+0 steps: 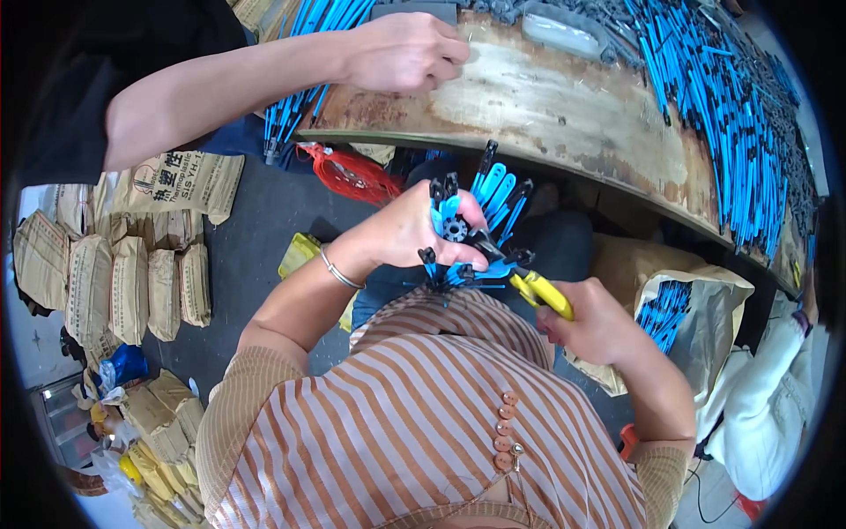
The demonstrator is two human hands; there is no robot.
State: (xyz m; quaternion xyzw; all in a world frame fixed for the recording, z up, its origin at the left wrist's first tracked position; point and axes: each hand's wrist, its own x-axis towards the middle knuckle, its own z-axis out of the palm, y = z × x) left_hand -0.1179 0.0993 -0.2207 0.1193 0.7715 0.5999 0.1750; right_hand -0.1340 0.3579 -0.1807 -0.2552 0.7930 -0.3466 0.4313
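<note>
My left hand (407,227) is closed round a bundle of blue strips with black ends (495,196), held in front of my stomach. The strips fan out around a small black round hub with a notched edge (455,230). My right hand (592,323) grips a yellow-handled hand tool (548,296), probably pliers. Its front end meets the lower right side of the bundle, beside a black joint. Whether its jaws are closed on a part is too small to tell.
A wooden table (529,97) stands ahead, with heaps of blue rods (731,150) and a clear plastic tray (564,31). Another person's hand (410,53) rests over it. An open paper sack (705,295) sits right, stacked sacks (128,286) left, red netting (352,174) below the table edge.
</note>
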